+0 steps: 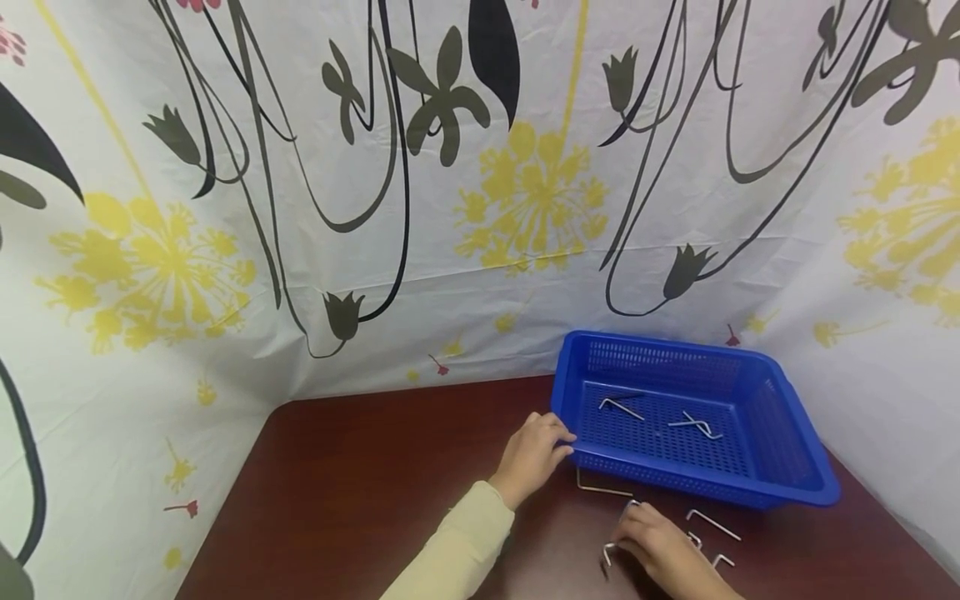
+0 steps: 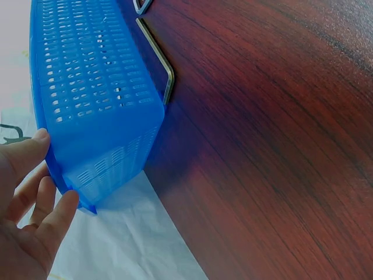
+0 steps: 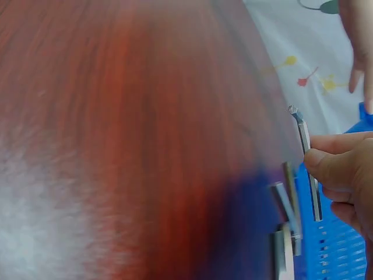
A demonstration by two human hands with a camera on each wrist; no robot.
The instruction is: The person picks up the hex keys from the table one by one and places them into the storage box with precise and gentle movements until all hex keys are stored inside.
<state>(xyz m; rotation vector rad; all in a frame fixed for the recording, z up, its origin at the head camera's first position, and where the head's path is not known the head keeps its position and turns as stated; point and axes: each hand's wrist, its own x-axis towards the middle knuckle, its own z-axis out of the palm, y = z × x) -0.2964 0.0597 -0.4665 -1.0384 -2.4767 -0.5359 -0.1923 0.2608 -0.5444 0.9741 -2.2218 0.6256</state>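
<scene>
A blue plastic basket [image 1: 675, 479] stands at the right of the table. At its near left corner, my left hand [image 1: 531, 454] grips the rim, with thumb and fingers on either side of it in the left wrist view. My right hand [image 1: 656, 537], in front of the basket, pinches a silver hex key [image 3: 307, 146] between thumb and fingers. Inside the basket lie a hex key [image 1: 624, 409] on the left and crossed ones [image 1: 697, 425] on the right. A long hex key [image 1: 603, 490] lies along the basket's front side.
More hex keys lie on the dark red wooden table [image 1: 360, 483] right of my right hand, among them a longer one [image 1: 714, 525] and a short one [image 1: 722, 560]. A white flower-patterned cloth [image 1: 420, 275] hangs behind and beside the table.
</scene>
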